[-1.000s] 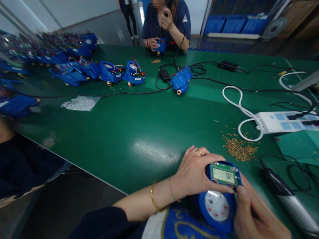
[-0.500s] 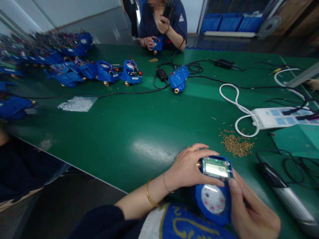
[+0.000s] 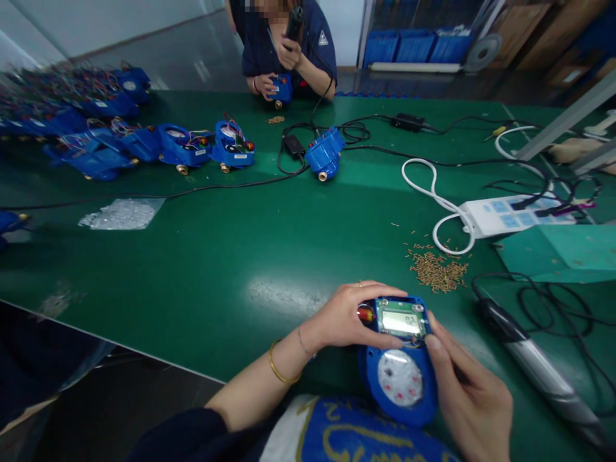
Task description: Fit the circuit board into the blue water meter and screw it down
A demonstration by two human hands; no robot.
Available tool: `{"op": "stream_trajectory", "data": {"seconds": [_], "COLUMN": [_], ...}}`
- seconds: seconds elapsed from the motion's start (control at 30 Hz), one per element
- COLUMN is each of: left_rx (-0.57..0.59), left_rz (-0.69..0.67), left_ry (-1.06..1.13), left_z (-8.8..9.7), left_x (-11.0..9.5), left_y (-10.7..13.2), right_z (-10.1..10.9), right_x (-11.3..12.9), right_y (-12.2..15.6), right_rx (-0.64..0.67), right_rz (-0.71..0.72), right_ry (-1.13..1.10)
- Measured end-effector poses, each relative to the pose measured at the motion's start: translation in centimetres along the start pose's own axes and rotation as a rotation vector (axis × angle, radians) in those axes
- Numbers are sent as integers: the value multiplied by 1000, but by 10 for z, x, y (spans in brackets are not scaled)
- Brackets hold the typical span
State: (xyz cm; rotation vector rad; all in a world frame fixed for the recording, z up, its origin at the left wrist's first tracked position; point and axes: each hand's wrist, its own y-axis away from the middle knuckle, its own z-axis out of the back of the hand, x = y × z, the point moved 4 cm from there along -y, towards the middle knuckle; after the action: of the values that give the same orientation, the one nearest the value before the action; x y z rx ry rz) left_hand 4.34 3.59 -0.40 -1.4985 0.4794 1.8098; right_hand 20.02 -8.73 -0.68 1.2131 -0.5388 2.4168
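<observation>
A blue meter body with a round white dial and a small green circuit board carrying a display rests at the near edge of the green table. My left hand grips its left side, thumb under the board. My right hand holds its right side, thumb by the board's corner.
A pile of small brass screws lies just beyond. An electric screwdriver and a white power strip sit to the right. Several blue meters line the far left. A person across the table holds another meter.
The view has swung right and the meter sits lower left in frame. A red part now shows at the board's left edge beside my left fingers. Both hands keep their hold.
</observation>
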Motion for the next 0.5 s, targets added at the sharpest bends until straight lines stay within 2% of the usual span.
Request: {"op": "stream_trajectory", "data": {"seconds": [0.17,0.3,0.4,0.5], "left_rx": [-10,-74,-98,-109], "left_rz": [-71,-111,-91,-56], "left_ry": [-167,-123,-62,63], "left_z": [3,4,4,4], "left_x": [-1,-1,2,5], "left_y": [-2,-3,-2,0], "right_z": [7,4,-2,-11], "right_x": [-5,-6,-6,-9], "right_y": [-10,-13,-16,-19], "right_rx": [118,212,261,326], "right_rz": [135,145,91,-53], "right_ry": [-5,-88,-135,-210]}}
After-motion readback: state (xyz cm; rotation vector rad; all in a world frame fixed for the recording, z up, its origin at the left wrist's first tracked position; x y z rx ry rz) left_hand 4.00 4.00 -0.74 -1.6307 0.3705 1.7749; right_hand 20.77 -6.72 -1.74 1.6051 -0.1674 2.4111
